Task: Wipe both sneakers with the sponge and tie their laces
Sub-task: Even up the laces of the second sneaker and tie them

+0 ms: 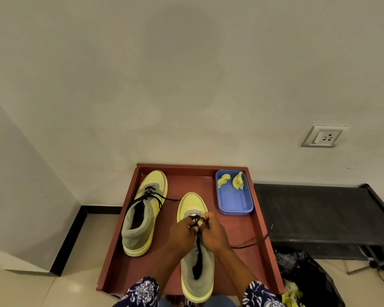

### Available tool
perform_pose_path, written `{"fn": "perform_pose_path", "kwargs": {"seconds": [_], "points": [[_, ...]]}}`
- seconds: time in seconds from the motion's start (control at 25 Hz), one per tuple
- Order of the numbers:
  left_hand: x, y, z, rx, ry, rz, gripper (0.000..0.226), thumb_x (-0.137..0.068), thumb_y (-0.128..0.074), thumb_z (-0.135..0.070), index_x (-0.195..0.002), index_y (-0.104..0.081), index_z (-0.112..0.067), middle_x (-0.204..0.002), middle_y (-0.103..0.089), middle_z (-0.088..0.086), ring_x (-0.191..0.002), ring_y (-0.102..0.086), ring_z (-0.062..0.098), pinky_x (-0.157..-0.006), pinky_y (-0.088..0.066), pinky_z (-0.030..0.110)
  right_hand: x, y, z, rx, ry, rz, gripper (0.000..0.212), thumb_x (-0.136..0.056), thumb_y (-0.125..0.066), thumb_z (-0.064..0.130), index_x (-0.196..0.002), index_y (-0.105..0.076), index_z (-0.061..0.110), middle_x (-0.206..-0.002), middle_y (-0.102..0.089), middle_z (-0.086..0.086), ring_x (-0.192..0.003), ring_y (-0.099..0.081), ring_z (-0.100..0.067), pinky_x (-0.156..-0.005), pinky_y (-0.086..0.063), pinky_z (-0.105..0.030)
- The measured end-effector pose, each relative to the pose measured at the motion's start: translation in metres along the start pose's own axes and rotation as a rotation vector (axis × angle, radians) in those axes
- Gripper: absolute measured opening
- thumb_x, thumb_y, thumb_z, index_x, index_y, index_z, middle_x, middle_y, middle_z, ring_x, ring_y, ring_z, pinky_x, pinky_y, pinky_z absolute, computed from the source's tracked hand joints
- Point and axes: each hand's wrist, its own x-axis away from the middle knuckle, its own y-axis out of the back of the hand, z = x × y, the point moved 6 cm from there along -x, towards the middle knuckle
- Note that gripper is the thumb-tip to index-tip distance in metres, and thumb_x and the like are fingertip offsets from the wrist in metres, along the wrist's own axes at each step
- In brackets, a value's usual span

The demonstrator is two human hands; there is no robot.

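Observation:
Two yellow-and-grey sneakers stand on a red-brown table point(237, 258). The left sneaker point(143, 214) lies apart, its black laces loose over the tongue. The right sneaker point(196, 271) points away from me. My left hand point(183, 233) and my right hand point(213, 233) meet over its tongue, both pinching its black lace point(197, 220). One lace end point(251, 245) trails off to the right across the table. Two yellow sponge pieces point(231, 181) lie in a blue tray point(234, 201) at the back right.
The table stands against a white wall with a socket plate point(324, 136). A black cot point(319, 213) sits to the right, with a black plastic bag point(306, 275) and yellow scraps below it. Tiled floor lies on the left.

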Motion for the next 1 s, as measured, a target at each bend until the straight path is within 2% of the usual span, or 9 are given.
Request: {"fn": "perform_pose_path", "kwargs": {"seconds": [0.16,0.24,0.32,0.44,0.52,0.64,0.76,0.88,1.0], "points": [[0.003,0.004,-0.001,0.013,0.015,-0.053,0.019,-0.089,-0.057,-0.019,-0.103,-0.063,-0.008,-0.107,-0.067,0.006,-0.101,-0.061,0.02,-0.071,-0.033,0.018,0.001,-0.001,0.001,-0.021,0.003,0.001,0.005,-0.094,-0.045,0.01,-0.091,-0.046,0.014,-0.081,-0.056,0.002,-0.074,-0.051,-0.01,-0.062,-0.039,-0.016],[0.003,0.006,0.002,0.046,0.049,-0.042,0.005,-0.085,-0.062,-0.021,-0.087,-0.061,-0.016,-0.095,-0.068,0.004,-0.095,-0.062,0.019,-0.063,-0.029,0.016,0.002,-0.002,0.002,-0.03,-0.004,0.009,0.005,-0.094,-0.044,0.009,-0.092,-0.045,0.013,-0.077,-0.054,0.005,-0.069,-0.049,-0.005,-0.06,-0.039,-0.015],[0.002,0.008,0.004,0.084,0.089,-0.028,0.021,-0.083,-0.065,-0.019,-0.068,-0.05,-0.023,-0.077,-0.061,-0.001,-0.092,-0.062,0.02,-0.059,-0.026,0.016,0.003,-0.003,0.001,-0.058,-0.025,0.02,0.005,-0.095,-0.043,0.009,-0.092,-0.045,0.012,-0.074,-0.053,0.007,-0.067,-0.047,-0.002,-0.059,-0.039,-0.015],[-0.001,0.006,0.007,0.144,0.11,0.001,0.002,-0.082,-0.065,-0.016,-0.082,-0.064,-0.016,-0.086,-0.065,0.001,-0.094,-0.063,0.019,-0.065,-0.032,0.016,0.003,-0.006,-0.002,-0.146,-0.064,0.024,0.009,-0.094,-0.043,0.008,-0.088,-0.044,0.014,-0.074,-0.053,0.005,-0.067,-0.047,-0.004,-0.062,-0.04,-0.017],[-0.004,0.003,0.013,0.2,0.138,0.022,0.006,-0.081,-0.066,-0.014,-0.087,-0.068,-0.012,-0.094,-0.069,0.007,-0.096,-0.064,0.022,-0.068,-0.035,0.018,0.002,-0.007,-0.005,-0.184,-0.082,0.012,0.014,-0.094,-0.044,0.008,-0.084,-0.044,0.017,-0.076,-0.053,0.004,-0.069,-0.047,-0.005,-0.066,-0.041,-0.02],[-0.009,-0.005,0.02,0.375,0.2,0.117,0.021,-0.083,-0.063,-0.007,-0.066,-0.055,-0.016,-0.072,-0.061,0.008,-0.079,-0.063,0.021,-0.066,-0.036,0.026,0.003,-0.005,-0.005,-0.17,-0.065,-0.01,0.013,-0.093,-0.046,0.007,-0.084,-0.045,0.017,-0.077,-0.052,0.004,-0.071,-0.047,-0.005,-0.065,-0.04,-0.017],[-0.007,-0.007,0.019,0.446,0.234,0.182,0.018,-0.088,-0.056,-0.005,-0.071,-0.049,-0.011,-0.062,-0.047,0.001,-0.053,-0.04,0.01,-0.051,-0.031,0.025,0.005,-0.002,-0.001,-0.146,-0.041,-0.044,0.007,-0.092,-0.047,0.007,-0.088,-0.047,0.012,-0.078,-0.054,0.004,-0.072,-0.049,-0.007,-0.061,-0.041,-0.011],[-0.002,-0.01,0.013,0.473,0.26,0.258,0.023,-0.094,-0.047,-0.008,-0.072,-0.045,-0.013,-0.058,-0.042,0.001,-0.045,-0.035,0.009,-0.04,-0.027,0.021,0.006,0.001,0.001,-0.123,-0.039,-0.063,0.005,-0.092,-0.049,0.007,-0.088,-0.049,0.011,-0.082,-0.057,0.0,-0.07,-0.049,-0.006,-0.058,-0.039,-0.004],[-0.005,-0.013,0.009,0.406,0.231,0.291,0.029,-0.095,-0.042,-0.006,-0.066,-0.041,-0.014,-0.059,-0.041,0.003,-0.048,-0.035,0.012,-0.045,-0.026,0.024,0.006,0.003,0.001,-0.13,-0.058,-0.058,0.004,-0.092,-0.05,0.008,-0.09,-0.051,0.011,-0.08,-0.057,0.003,-0.07,-0.05,-0.003,-0.058,-0.039,-0.004]]}}
